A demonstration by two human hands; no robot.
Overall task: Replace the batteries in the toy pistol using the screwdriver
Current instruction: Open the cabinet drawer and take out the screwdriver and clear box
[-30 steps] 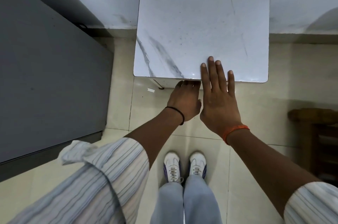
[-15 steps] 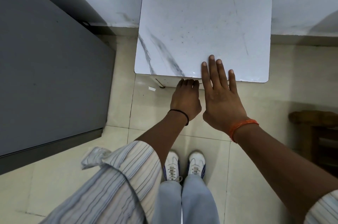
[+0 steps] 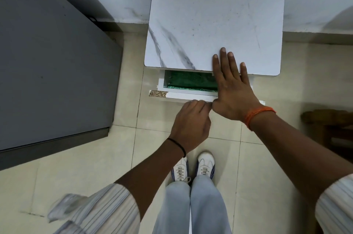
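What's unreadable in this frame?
Head view:
- drawer contents: only green lining shows; tabletop and right hand cover the rest. No pistol, screwdriver or batteries visible.
- left hand fingertips: curled under the drawer front, grip hidden.
- brown furniture: cut by right edge.

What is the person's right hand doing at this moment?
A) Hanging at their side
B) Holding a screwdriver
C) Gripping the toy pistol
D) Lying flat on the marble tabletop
D: the right hand lies with straight fingers spread on the near edge of the marble tabletop, while the left hand curls on the front of the partly open drawer.
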